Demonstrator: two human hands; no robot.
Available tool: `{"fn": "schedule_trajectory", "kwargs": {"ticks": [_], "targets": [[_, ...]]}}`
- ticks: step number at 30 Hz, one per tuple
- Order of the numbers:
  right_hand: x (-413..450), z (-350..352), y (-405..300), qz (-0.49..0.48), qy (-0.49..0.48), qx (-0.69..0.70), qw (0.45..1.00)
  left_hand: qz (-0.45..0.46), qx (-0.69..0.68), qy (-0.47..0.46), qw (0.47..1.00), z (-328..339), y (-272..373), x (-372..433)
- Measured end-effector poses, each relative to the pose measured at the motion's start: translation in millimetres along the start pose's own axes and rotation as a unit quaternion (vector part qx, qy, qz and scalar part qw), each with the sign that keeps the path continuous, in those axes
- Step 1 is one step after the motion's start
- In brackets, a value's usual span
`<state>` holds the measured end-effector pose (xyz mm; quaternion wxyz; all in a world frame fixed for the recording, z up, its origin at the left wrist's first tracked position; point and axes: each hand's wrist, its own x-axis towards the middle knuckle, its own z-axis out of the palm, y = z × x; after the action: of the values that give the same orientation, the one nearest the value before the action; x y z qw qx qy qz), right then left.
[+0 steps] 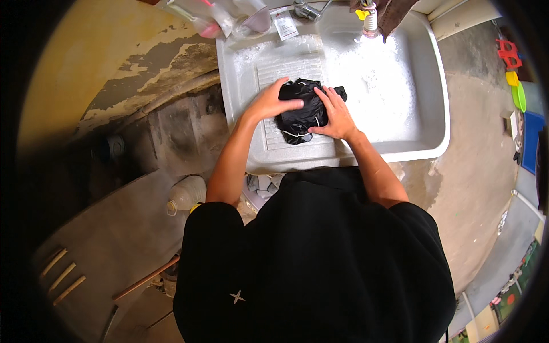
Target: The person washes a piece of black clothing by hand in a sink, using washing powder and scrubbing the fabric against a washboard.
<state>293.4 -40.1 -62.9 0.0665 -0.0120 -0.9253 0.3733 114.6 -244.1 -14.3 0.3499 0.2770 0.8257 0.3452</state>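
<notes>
A bunched black cloth garment with white cord or trim lies on the ribbed washboard built into the left part of a laundry sink. My left hand rests on the garment's left side, thumb and fingers spread apart. My right hand presses on its right side, fingers bent over the fabric. Both palms are turned down, and parts of the cloth are hidden beneath them. Right of the washboard, the basin holds white soapy water, bright with glare.
A metal faucet and a packet bearing writing are at the sink's back edge. Beside the packet are clear plastic bags. A white ribbed spout hangs over the water near a brown cloth. A large plastic bottle lies below left.
</notes>
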Motion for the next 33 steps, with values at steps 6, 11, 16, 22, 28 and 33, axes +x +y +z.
{"fn": "schedule_trajectory", "kwargs": {"ticks": [6, 11, 16, 22, 28, 33], "targets": [[10.3, -15.4, -16.3, 0.140, -0.101, -0.005, 0.985, -0.015, -0.082, 0.103, 0.991, 54.8, -21.0, -51.2], [17.5, -33.1, 25.1, 0.239, -0.192, 0.239, 0.921, 0.015, -0.261, 0.179, 0.948, 36.0, 4.8, -55.4], [26.9, -87.0, -7.2, 0.317, -0.177, 0.506, 0.782, 0.050, -0.523, 0.347, 0.777, -25.0, 3.2, -76.2], [16.9, -86.9, 36.7, 0.362, -0.098, 0.496, 0.783, 0.115, -0.559, 0.396, 0.720, -61.2, 14.3, -110.0], [19.0, -85.0, 22.3, 0.304, -0.078, 0.673, 0.670, 0.236, -0.618, 0.348, 0.664, -64.9, 101.8, -143.4], [39.5, -70.8, -26.7, 0.362, -0.044, 0.723, 0.587, 0.248, -0.638, 0.337, 0.647, -55.8, 152.6, -130.7]]}}
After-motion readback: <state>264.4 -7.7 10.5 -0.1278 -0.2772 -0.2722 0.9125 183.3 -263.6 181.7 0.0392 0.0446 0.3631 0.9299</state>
